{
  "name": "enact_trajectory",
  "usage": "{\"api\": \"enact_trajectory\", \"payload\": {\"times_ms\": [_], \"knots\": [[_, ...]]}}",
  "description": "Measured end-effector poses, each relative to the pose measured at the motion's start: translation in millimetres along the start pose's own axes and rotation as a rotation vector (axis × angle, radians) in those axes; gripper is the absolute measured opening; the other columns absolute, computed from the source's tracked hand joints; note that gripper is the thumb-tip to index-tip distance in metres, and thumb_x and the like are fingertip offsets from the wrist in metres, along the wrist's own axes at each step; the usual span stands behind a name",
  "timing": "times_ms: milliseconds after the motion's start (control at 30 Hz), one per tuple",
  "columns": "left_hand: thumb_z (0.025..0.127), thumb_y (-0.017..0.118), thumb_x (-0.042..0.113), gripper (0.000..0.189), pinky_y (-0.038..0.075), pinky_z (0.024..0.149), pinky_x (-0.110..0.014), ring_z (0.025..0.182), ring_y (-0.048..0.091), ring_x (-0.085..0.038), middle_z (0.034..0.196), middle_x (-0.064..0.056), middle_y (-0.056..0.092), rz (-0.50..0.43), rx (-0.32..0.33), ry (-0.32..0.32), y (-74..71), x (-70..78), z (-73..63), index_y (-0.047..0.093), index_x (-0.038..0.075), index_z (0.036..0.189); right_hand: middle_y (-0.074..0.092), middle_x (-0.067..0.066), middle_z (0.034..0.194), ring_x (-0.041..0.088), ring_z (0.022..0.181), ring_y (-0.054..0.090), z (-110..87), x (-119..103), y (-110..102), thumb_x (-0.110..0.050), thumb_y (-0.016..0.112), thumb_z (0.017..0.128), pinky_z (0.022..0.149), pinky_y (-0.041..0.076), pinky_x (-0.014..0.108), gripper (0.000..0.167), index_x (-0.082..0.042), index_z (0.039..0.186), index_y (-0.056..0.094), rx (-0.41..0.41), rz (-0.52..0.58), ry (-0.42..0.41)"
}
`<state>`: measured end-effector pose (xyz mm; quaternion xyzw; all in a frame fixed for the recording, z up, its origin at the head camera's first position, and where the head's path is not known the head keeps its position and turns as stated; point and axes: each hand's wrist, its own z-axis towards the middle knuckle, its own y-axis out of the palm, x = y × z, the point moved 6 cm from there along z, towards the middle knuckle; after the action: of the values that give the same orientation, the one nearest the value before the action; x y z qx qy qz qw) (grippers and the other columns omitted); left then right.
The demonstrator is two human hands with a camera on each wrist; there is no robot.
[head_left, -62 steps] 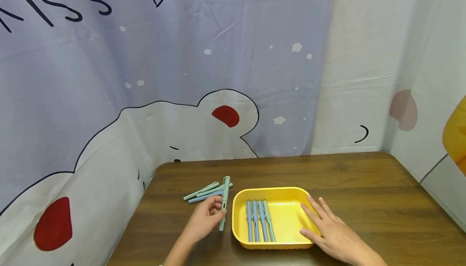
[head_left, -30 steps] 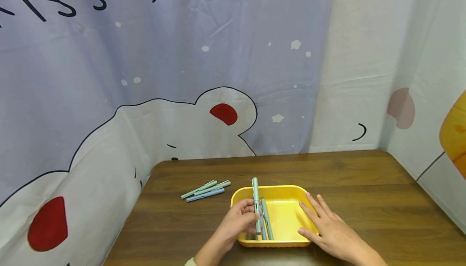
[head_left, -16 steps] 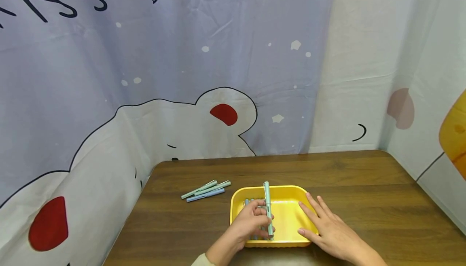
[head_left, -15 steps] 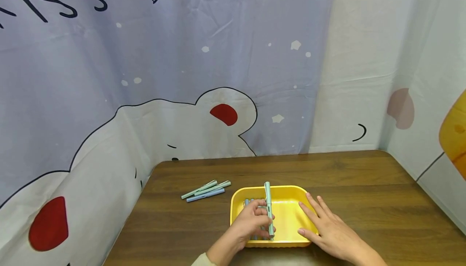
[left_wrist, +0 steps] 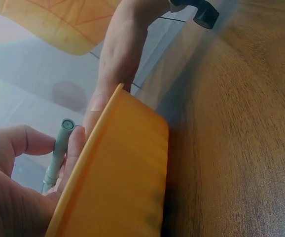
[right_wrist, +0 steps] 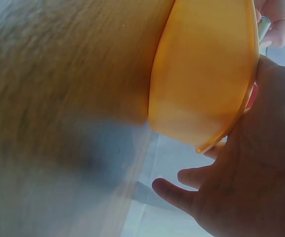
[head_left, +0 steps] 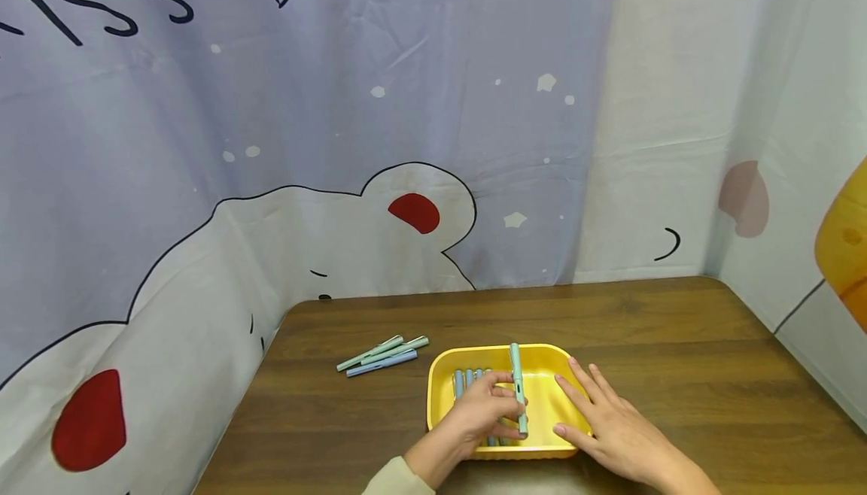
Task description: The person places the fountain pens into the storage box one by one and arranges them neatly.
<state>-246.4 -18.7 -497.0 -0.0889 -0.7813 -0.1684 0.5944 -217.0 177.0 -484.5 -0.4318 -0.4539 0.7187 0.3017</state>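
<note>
A light green pen (head_left: 517, 375) with a clip is pinched between the thumb and fingers of my left hand (head_left: 482, 406), over the yellow tray (head_left: 547, 397). It stands tilted, and in the left wrist view the round end of this pen (left_wrist: 61, 143) points toward the camera above the tray rim. Several blue pens (head_left: 469, 379) lie side by side in the tray's left part, mostly hidden behind my left hand. My right hand (head_left: 619, 433) rests with spread, straight fingers on the tray's right rim; the right wrist view shows that hand (right_wrist: 246, 173) against the tray wall (right_wrist: 201, 74).
Left of the tray, two green pens (head_left: 369, 353) and one blue pen (head_left: 382, 363) lie in a loose pile on the wooden table (head_left: 311, 420). A printed curtain (head_left: 379, 126) hangs behind and along the sides of the table.
My left hand has carried the green pen from beside the pile, over the tray's left rim, rightward past the row of pens inside. My right hand has stayed on the rim.
</note>
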Motion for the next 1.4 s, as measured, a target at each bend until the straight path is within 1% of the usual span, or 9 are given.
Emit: {"api": "enact_trajectory", "payload": {"times_ms": [300,567,667,733,867,1100,1267,1333,1400], "knots": [[0.082,0.066,-0.006,0.05,0.062,0.066,-0.035,0.072,0.063,-0.019,0.1,-0.016,0.062,0.074,-0.013,-0.068,8.0,-5.4,8.9,0.051,-0.002,0.129,0.027,0.015,0.165,0.051,0.145,0.032,0.1,-1,0,-0.056,0.058,0.098,0.094,0.044,0.073,0.069,-0.017,0.154,0.045,0.001,0.025,-0.009],[0.083,0.064,-0.009,0.04,0.062,0.066,-0.032,0.066,0.064,-0.018,0.083,-0.014,0.063,0.137,-0.036,-0.137,17.9,-15.2,20.3,0.053,-0.007,0.122,0.027,0.015,0.165,0.051,0.145,0.031,0.1,0,-1,-0.054,0.058,0.099,0.093,0.043,0.074,0.069,-0.017,0.155,0.043,-0.011,0.059,-0.004],[0.086,0.064,-0.01,0.031,0.063,0.069,-0.035,0.069,0.069,-0.02,0.083,-0.015,0.065,0.14,-0.04,-0.164,21.3,-19.4,25.2,0.055,-0.006,0.115,0.027,0.014,0.165,0.051,0.145,0.031,-0.4,0,-1,-0.053,0.058,0.099,0.094,0.043,0.074,0.069,-0.016,0.155,0.044,-0.007,0.061,-0.004],[0.088,0.064,-0.01,0.025,0.062,0.073,-0.037,0.076,0.072,-0.023,0.087,-0.017,0.067,0.133,-0.049,-0.18,24.1,-20.9,27.4,0.056,-0.006,0.112,0.026,0.014,0.166,0.05,0.145,0.03,-0.5,0,-1,-0.054,0.058,0.099,0.094,0.043,0.074,0.069,-0.016,0.155,0.044,-0.01,0.063,0.0],[0.09,0.064,-0.01,0.022,0.062,0.078,-0.039,0.083,0.072,-0.025,0.092,-0.017,0.067,0.118,-0.068,-0.209,28.8,-23.2,29.7,0.057,-0.006,0.111,0.024,0.012,0.167,0.05,0.146,0.029,-0.4,0,0,-0.055,0.057,0.099,0.094,0.042,0.075,0.07,-0.017,0.156,0.043,-0.022,0.072,0.011],[0.09,0.066,-0.009,0.03,0.062,0.077,-0.034,0.082,0.073,-0.026,0.093,-0.016,0.063,0.171,-0.084,-0.225,37.5,-27.1,34.7,0.054,-0.009,0.117,0.021,0.011,0.168,0.05,0.147,0.027,-0.8,1,1,-0.057,0.055,0.099,0.093,0.041,0.077,0.071,-0.019,0.157,0.04,-0.03,0.087,0.009],[0.088,0.067,-0.012,0.034,0.062,0.072,-0.031,0.076,0.073,-0.025,0.09,-0.016,0.063,0.241,-0.069,-0.217,42.5,-26.8,36.0,0.055,-0.012,0.119,0.023,0.012,0.167,0.05,0.146,0.029,-1.0,0,0,-0.055,0.057,0.099,0.091,0.042,0.076,0.069,-0.018,0.156,0.041,-0.013,0.077,-0.009],[0.087,0.068,-0.01,0.035,0.062,0.071,-0.031,0.075,0.074,-0.026,0.087,-0.016,0.065,0.296,-0.057,-0.204,43.7,-24.6,35.1,0.057,-0.014,0.119,0.024,0.012,0.167,0.051,0.145,0.03,-1.1,0,-1,-0.053,0.058,0.099,0.091,0.043,0.075,0.069,-0.018,0.156,0.042,-0.002,0.067,-0.019],[0.085,0.069,-0.009,0.033,0.062,0.069,-0.032,0.073,0.073,-0.025,0.083,-0.014,0.067,0.384,-0.047,-0.182,44.8,-21.1,33.6,0.06,-0.014,0.116,0.024,0.012,0.167,0.05,0.145,0.031,-1.0,0,-1,-0.053,0.059,0.099,0.091,0.044,0.075,0.069,-0.018,0.156,0.042,0.002,0.064,-0.02]]}}
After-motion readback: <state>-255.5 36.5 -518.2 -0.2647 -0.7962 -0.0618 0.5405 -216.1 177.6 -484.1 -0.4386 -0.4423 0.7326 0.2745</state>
